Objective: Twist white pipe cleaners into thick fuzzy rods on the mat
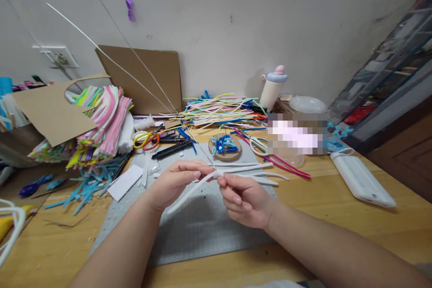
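Above a wooden table (315, 198) and grey mat (202, 238), clamping the bound joint of white pipe cleaners (189, 191) between thumb and finger of the right hand (249, 200); reaching the same joint with fingertips of the left hand (178, 182), cannot tell whether closed on it. Just beyond, a round tray (225, 158) and black pens (173, 149); farther, a coloured pile (219, 111), then a bottle (272, 92), cardboard (148, 83) and grey wall (216, 31).

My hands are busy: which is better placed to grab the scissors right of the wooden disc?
Probably your right hand: it's nearer those scissors than the left hand, though holding white strips.
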{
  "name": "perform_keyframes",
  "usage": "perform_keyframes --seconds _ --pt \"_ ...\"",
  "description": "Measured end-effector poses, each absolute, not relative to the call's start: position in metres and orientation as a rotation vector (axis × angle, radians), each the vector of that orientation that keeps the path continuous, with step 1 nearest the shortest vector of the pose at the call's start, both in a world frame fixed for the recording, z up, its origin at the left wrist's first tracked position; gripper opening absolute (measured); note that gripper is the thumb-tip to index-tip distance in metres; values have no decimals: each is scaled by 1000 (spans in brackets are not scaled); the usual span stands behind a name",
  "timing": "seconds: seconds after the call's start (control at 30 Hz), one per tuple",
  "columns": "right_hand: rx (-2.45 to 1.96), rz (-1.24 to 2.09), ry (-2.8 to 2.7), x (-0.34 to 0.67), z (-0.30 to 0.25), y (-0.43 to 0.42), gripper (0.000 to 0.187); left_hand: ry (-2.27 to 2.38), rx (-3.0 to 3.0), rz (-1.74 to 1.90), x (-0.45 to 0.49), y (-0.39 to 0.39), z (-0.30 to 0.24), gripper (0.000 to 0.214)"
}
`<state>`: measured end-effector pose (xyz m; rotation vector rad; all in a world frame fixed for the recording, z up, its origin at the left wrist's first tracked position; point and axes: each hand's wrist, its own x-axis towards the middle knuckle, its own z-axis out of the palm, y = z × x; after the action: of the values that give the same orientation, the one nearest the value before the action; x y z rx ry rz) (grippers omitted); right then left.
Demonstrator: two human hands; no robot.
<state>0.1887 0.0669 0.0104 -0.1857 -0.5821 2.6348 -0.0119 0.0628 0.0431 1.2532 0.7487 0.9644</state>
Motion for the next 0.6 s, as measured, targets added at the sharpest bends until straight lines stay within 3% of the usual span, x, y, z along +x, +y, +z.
perform_keyframes --seconds 0.23,0.6 --pt "-103 2668 -591 186 9 61 18 724 1022 1004 3 63 26 11" --pt "-356 2657 -632 184 4 60 14 668 1113 1014 6 65 19 25"
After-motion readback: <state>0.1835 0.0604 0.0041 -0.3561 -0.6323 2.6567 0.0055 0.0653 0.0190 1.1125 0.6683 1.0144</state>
